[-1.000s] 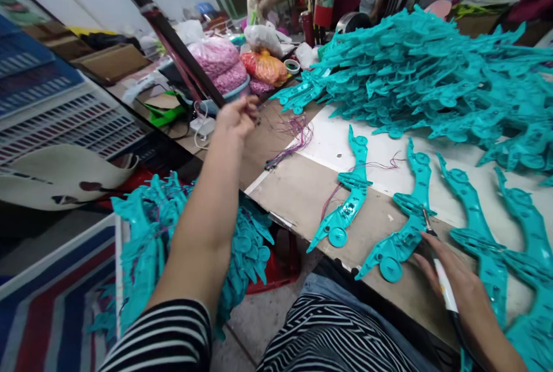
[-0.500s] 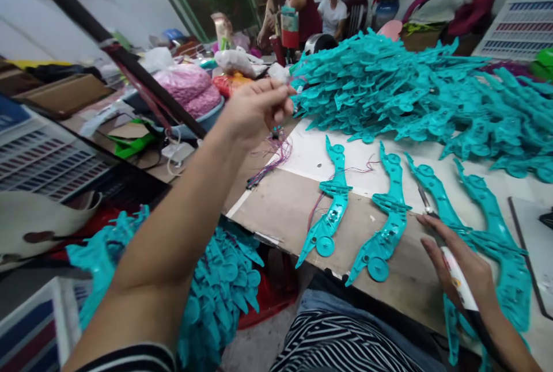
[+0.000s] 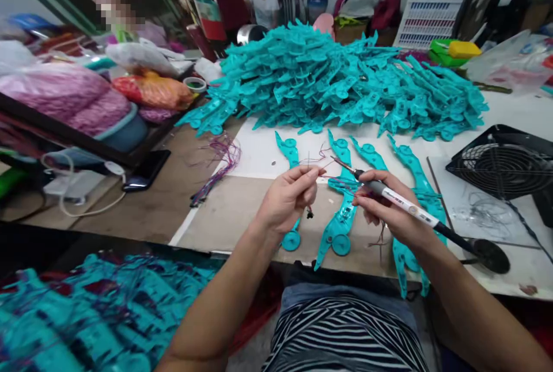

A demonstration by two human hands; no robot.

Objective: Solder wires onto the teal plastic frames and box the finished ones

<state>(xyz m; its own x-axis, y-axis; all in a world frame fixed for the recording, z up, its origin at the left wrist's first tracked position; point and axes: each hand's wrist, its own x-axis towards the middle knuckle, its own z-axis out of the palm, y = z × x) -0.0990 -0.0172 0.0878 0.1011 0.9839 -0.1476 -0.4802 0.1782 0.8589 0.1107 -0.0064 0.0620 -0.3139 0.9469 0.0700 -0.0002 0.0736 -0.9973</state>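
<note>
My left hand (image 3: pixel 288 199) is closed in a pinch on thin purple wires (image 3: pixel 317 159), held just above the table's near edge. My right hand (image 3: pixel 382 208) grips a soldering iron (image 3: pixel 391 196) like a pen, its tip pointing left toward the wires. Under both hands lie several flat teal plastic parts (image 3: pixel 345 216) in a row on the table. A loose bundle of purple wires (image 3: pixel 222 156) lies to the left.
A big heap of teal parts (image 3: pixel 328 81) fills the far side of the table. A black fan (image 3: pixel 503 167) sits at right, a phone (image 3: pixel 147 169) and bags of pink and orange pieces (image 3: pixel 86 101) at left. More teal parts (image 3: pixel 86 314) fill a bin below left. Other people sit beyond.
My left hand came from the wire bundle at far left to the table's centre with wires in it. My right hand lifted the soldering iron off the table to meet it. My view swung right.
</note>
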